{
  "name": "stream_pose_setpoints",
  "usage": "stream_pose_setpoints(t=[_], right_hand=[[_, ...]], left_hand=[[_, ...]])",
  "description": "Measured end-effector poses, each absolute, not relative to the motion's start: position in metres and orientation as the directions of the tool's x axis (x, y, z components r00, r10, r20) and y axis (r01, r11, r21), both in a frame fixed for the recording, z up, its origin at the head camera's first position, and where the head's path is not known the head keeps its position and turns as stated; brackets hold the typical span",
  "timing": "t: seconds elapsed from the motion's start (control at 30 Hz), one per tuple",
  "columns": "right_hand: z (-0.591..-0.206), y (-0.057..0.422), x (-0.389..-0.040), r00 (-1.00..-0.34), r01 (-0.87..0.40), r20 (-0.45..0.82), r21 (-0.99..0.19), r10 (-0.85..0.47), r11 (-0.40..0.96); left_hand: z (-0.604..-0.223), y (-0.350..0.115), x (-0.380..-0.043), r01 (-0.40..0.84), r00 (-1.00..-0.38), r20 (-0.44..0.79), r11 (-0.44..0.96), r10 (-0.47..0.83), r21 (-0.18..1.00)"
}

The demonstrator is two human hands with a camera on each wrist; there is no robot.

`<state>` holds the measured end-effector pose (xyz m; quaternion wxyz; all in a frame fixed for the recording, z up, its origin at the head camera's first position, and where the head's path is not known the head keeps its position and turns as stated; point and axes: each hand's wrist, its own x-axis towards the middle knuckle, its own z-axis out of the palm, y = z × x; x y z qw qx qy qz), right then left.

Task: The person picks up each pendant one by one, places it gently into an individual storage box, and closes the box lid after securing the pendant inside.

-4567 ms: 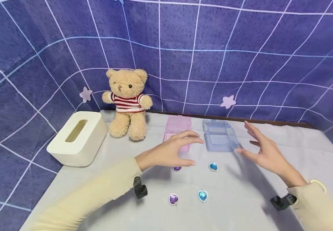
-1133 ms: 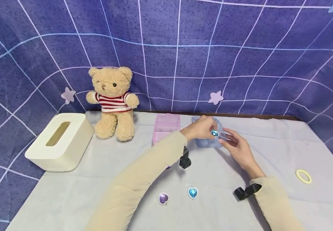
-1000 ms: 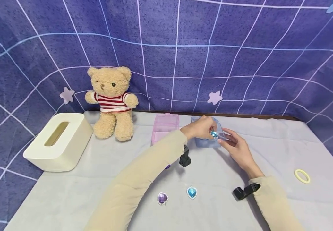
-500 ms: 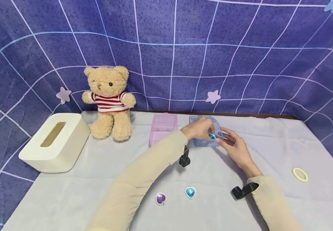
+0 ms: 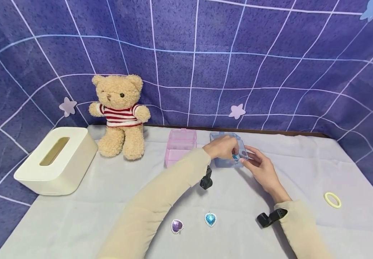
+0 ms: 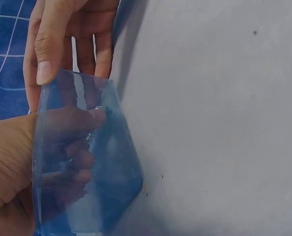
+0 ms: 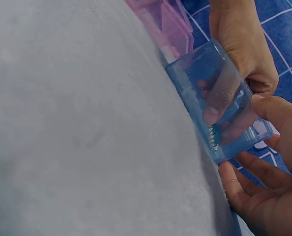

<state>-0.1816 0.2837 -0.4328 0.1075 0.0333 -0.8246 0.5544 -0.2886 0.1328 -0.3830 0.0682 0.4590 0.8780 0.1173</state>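
Observation:
In the head view, my left hand (image 5: 224, 147) reaches into the open translucent blue box (image 5: 223, 164) and pinches a blue heart gem (image 5: 236, 157) with a beaded rim. The right wrist view shows the gem's beaded edge (image 7: 213, 137) through the box wall, low inside, below the left thumb. My right hand (image 5: 264, 173) grips the box's right side, thumb at the rim and fingers around the outer wall. Through the blue wall in the left wrist view, the left fingers (image 6: 79, 160) appear curled. On the cloth nearer me lie another blue heart gem (image 5: 210, 219) and a purple heart gem (image 5: 177, 226).
An open pink box (image 5: 180, 155) stands left of the blue one, partly behind the left sleeve (image 5: 164, 194). Farther left are a teddy bear (image 5: 121, 115) and a white tissue box (image 5: 60, 162). A yellow ring (image 5: 332, 200) lies at the right.
My left hand has picked up the farther blue gem and carried it into the blue box, most recently lowering it. My right hand has taken hold of the box's side.

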Motion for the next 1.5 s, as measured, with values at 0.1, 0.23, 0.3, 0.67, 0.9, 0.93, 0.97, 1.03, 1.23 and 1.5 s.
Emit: stream_pose_setpoints(t=[0.1,0.23,0.3,0.67,0.9,0.93,0.97,1.03,1.23,1.5], right_hand=[[-0.433,0.283,-0.182,-0.975,-0.171,0.212,-0.907,0.067,0.385],[-0.433,0.282,-0.182,-0.975,-0.171,0.211,-0.906,0.064,0.388],[-0.433,0.282,-0.183,-0.975,-0.174,0.215,-0.905,0.064,0.389],[-0.429,0.287,-0.186,-0.971,-0.182,0.227,-0.904,0.073,0.387],[-0.427,0.29,-0.186,-0.972,-0.172,0.22,-0.904,0.082,0.39],[-0.427,0.289,-0.186,-0.972,-0.172,0.22,-0.905,0.082,0.388],[-0.428,0.289,-0.186,-0.972,-0.173,0.221,-0.906,0.083,0.386],[-0.429,0.288,-0.185,-0.971,-0.18,0.224,-0.912,0.081,0.369],[-0.43,0.284,-0.184,-0.971,-0.192,0.229,-0.923,0.074,0.333],[-0.432,0.282,-0.183,-0.975,-0.165,0.205,-0.928,0.086,0.335]], left_hand=[[-0.383,0.133,-0.289,0.791,-0.566,-0.022,0.55,0.824,0.268],[-0.383,0.131,-0.289,0.793,-0.564,-0.031,0.552,0.825,0.257],[-0.382,0.131,-0.29,0.793,-0.566,-0.029,0.554,0.824,0.252],[-0.364,0.124,-0.293,0.82,-0.493,-0.002,0.466,0.87,0.332],[-0.339,0.105,-0.283,0.826,-0.476,0.061,0.422,0.877,0.374],[-0.338,0.102,-0.281,0.831,-0.469,0.079,0.41,0.88,0.375],[-0.336,0.098,-0.277,0.841,-0.458,0.096,0.396,0.884,0.368],[-0.332,0.091,-0.268,0.87,-0.421,0.146,0.352,0.895,0.346],[-0.328,0.062,-0.225,0.91,-0.326,0.148,0.267,0.934,0.319],[-0.352,0.019,-0.17,0.95,-0.215,0.065,0.193,0.975,0.247]])
